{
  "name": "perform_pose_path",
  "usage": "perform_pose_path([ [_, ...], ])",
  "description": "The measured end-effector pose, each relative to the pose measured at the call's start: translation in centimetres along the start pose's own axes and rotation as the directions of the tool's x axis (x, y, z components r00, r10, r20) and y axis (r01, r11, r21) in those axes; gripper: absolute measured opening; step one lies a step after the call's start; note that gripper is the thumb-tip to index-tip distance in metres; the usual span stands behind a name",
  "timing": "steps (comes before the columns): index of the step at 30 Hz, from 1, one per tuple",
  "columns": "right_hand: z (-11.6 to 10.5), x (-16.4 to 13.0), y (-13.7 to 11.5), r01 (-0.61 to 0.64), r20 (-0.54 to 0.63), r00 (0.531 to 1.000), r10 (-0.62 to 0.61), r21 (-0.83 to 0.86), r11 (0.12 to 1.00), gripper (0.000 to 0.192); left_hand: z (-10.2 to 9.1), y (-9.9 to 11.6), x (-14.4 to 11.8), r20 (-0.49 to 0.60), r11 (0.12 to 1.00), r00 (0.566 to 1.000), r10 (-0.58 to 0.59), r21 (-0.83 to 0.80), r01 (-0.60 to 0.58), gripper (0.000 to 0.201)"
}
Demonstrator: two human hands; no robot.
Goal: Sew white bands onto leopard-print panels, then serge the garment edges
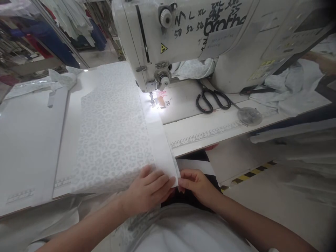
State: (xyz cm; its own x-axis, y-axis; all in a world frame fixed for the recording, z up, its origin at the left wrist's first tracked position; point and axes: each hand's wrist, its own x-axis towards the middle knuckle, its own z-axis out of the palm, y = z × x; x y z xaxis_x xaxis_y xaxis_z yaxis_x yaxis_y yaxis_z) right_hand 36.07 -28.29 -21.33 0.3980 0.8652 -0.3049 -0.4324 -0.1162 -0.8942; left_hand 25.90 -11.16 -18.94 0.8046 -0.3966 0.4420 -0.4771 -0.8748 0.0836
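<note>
A pale leopard-print fabric piece point(112, 129) lies flat on the sewing table, with a plain white strip point(159, 140) along its right edge. The strip's far end runs up to the lit presser foot point(152, 99) of the sewing machine point(189, 31). My left hand point(151, 189) holds the fabric and strip at the table's front edge, thumb tucked out of sight beneath. Just right of it, my right hand point(196, 183) pinches the strip's near corner between thumb and fingers.
Black-handled scissors point(210, 99) lie on the machine bed, beside a round clear disc point(249, 116). A printed ruler point(207, 134) runs along the front edge. Crumpled fabric point(291, 87) sits at right, near another person's arm point(320, 63). Hanging garments point(70, 17) stand behind.
</note>
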Motion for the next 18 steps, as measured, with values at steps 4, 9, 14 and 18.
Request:
perform_pose_path([
  [4,-0.5,-0.5,-0.5,0.105,-0.012,0.994,-0.110,-0.202,0.974,0.023,-0.2,0.2,-0.1,-0.040,0.999,0.999,-0.016,-0.045,0.015,0.023],
  [9,-1.1,-0.7,-2.3,0.538,0.221,0.741,-0.634,-0.760,0.363,0.024,-0.4,0.5,0.0,-0.066,0.985,0.995,-0.077,-0.157,0.066,0.025],
  [14,-0.5,0.2,-3.9,0.668,0.540,0.592,-0.598,-0.744,-0.011,0.013,-1.7,0.2,1.2,-0.006,0.936,0.985,-0.174,-0.311,0.164,0.014],
  [18,0.0,0.5,-4.7,0.668,0.580,0.619,-0.529,-0.744,-0.035,0.014,-2.8,-2.5,1.9,0.059,0.824,0.924,-0.378,-0.434,0.364,0.020],
])
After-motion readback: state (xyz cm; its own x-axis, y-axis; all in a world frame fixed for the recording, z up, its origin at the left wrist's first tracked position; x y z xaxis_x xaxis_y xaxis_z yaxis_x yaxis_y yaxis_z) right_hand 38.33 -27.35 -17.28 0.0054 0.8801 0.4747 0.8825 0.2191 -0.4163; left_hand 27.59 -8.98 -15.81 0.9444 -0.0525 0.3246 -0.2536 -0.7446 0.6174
